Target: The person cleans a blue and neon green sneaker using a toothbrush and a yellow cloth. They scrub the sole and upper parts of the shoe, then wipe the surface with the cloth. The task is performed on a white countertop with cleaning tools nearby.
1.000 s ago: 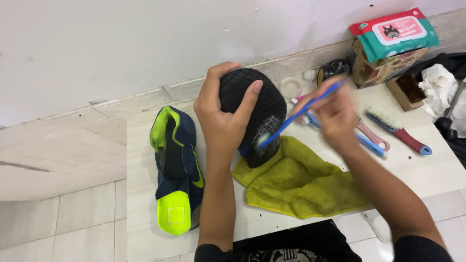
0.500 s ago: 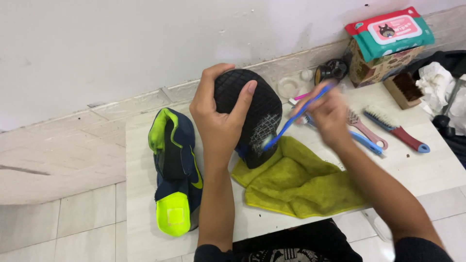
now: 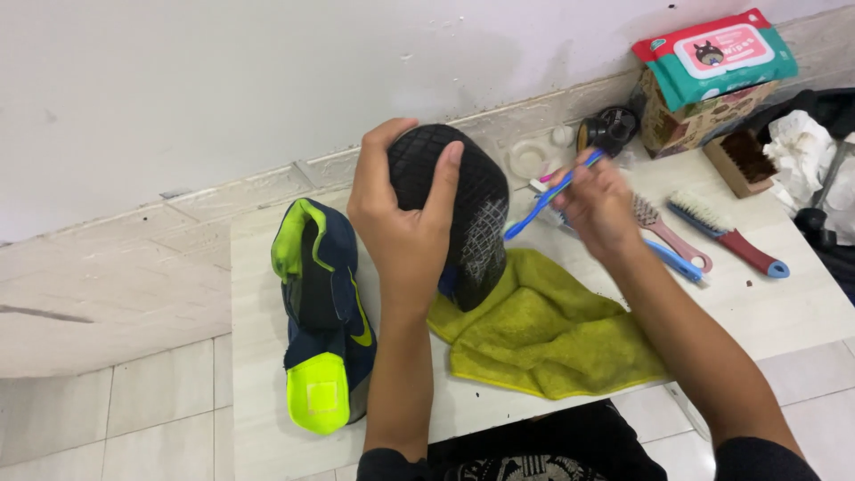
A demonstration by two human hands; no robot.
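Scrubbing step: the left hand (image 3: 405, 236) clasps the black shoe (image 3: 463, 214) sole-out, the right hand (image 3: 598, 203) pinches the blue toothbrush (image 3: 545, 198), whose bristles next need firm contact with the sole

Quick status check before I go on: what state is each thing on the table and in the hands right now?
left hand: gripping the held shoe
held shoe: upright, black sole toward the camera
right hand: gripping the toothbrush
toothbrush: blue, tilted, head at the sole
second shoe: lying on the table
yellow cloth: spread, rumpled, under the held shoe
wipes pack: closed, on a box
red-handled brush: lying unused
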